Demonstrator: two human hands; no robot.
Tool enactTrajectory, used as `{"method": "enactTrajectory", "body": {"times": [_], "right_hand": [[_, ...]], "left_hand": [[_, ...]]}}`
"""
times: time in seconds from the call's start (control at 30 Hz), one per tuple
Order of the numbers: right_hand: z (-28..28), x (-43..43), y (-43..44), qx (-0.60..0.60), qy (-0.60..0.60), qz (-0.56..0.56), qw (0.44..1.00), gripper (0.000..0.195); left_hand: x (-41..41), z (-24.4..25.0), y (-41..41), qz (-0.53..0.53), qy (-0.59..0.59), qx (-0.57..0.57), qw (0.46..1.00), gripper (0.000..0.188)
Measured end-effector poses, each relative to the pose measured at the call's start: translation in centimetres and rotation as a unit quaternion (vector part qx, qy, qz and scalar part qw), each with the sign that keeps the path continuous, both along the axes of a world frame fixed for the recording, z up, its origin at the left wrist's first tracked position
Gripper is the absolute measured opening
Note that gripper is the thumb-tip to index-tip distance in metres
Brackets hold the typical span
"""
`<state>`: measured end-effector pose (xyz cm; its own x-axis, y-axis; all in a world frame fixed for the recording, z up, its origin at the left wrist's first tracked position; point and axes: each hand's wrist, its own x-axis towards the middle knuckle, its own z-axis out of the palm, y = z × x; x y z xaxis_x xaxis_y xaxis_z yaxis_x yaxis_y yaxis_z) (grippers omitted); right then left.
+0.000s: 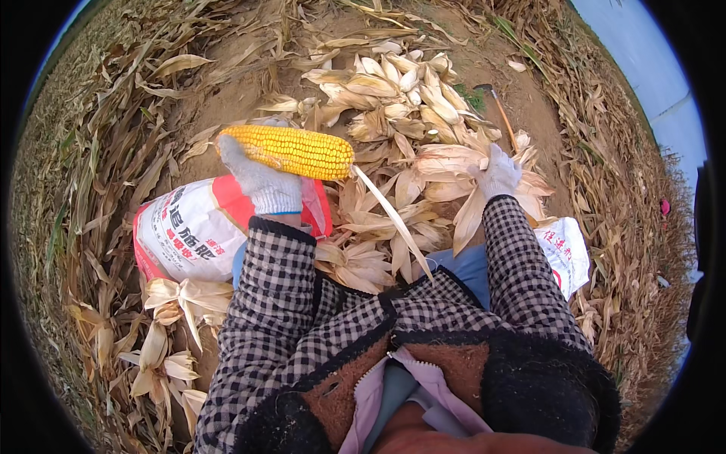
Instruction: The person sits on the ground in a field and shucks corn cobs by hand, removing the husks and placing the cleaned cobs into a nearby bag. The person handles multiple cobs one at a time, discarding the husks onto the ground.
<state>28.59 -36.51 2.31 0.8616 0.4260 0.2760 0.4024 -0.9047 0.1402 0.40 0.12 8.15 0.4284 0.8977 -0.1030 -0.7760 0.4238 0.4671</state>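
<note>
My left hand (258, 176), in a white knit glove, grips a bare yellow ear of corn (295, 152), its thumb lying across the near side. One pale strip of husk (394, 221) trails from the ear's right end down towards my lap. To the right, my gloved right hand (498, 172) is closed on dry corn husks (448, 162), whose leaves spread to the left and below it. Its fingertips are partly hidden from this angle. Loose husks (363, 258) lie between my knees.
Beyond my hands is a heap of unhusked corn ears (397, 85). A wooden-handled tool (503, 119) rests on the soil to its right. A printed white and red sack (187, 227) lies at left, another white sack (561, 255) at right. Dry stalks (102, 187) border both sides.
</note>
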Motion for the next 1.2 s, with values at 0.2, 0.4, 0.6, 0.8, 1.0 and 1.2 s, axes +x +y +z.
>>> {"method": "enactTrajectory", "body": {"times": [0.2,0.4,0.6,0.8,1.0,1.2], "right_hand": [[3.3,1.4,0.6,0.145,0.21,0.086,0.963,0.063],[6.1,-15.2,12.4,0.275,0.086,0.562,0.775,0.058],[6.3,-18.6,14.0,0.524,0.441,0.44,0.581,0.037],[4.7,-17.8,15.1,0.607,0.699,0.179,0.333,0.05],[1.8,-17.2,13.9,0.542,0.83,0.068,0.114,0.046],[0.7,-15.3,11.3,-0.044,0.478,0.239,0.844,0.068]], "left_hand": [[0.8,-0.1,-0.7,-0.036,-0.015,-0.069,0.997,0.06],[1.5,-1.3,-0.3,-0.027,0.015,-0.114,0.993,0.06],[0.9,-1.0,-0.5,-0.044,0.019,-0.145,0.988,0.061],[1.1,-1.3,-0.9,-0.128,0.02,-0.13,0.983,0.066],[-0.2,0.3,-1.5,-0.201,-0.014,-0.089,0.975,0.071],[-0.3,0.4,-1.2,-0.18,-0.041,-0.108,0.977,0.064]]}}
